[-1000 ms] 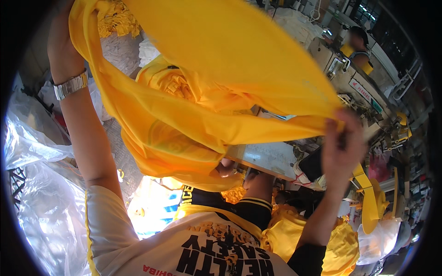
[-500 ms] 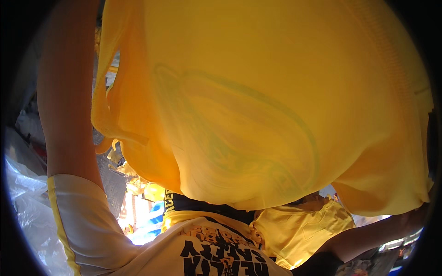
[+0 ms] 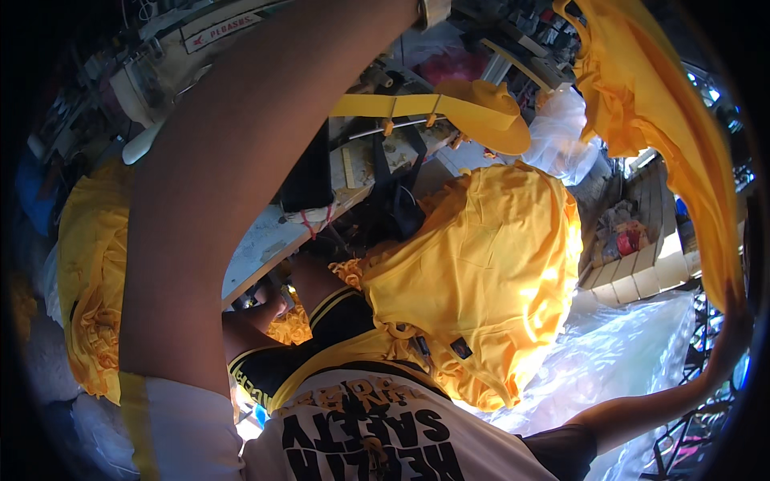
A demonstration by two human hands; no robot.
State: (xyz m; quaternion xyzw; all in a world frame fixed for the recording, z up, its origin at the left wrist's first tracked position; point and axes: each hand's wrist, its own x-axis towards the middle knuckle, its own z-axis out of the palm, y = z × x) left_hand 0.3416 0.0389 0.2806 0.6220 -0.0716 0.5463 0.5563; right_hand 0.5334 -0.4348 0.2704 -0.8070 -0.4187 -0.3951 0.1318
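A stretched yellow garment (image 3: 682, 136) runs down the right side of the head view from the top edge. My right hand (image 3: 728, 309), dark and close to the rim, is closed round its lower end. My left arm reaches up across the picture to a wristband at the top edge, and the hand beyond it is out of view. Over my lap hangs a pile of yellow garments (image 3: 481, 272) with small dark labels. Beneath my left forearm, a yellow fabric band (image 3: 393, 106) passes through a metal guide and curls over at its right end.
A sewing machine (image 3: 152, 84) stands on the worktable (image 3: 261, 248) at upper left. More yellow cloth (image 3: 92, 280) is heaped at far left. Clear plastic sheeting (image 3: 626, 345) and a box-like stack (image 3: 642, 268) lie to the right.
The yellow garment that was spread across most of the view has swung up and right. The table, the fabric band and the pile on my lap now show. My left arm has moved inward.
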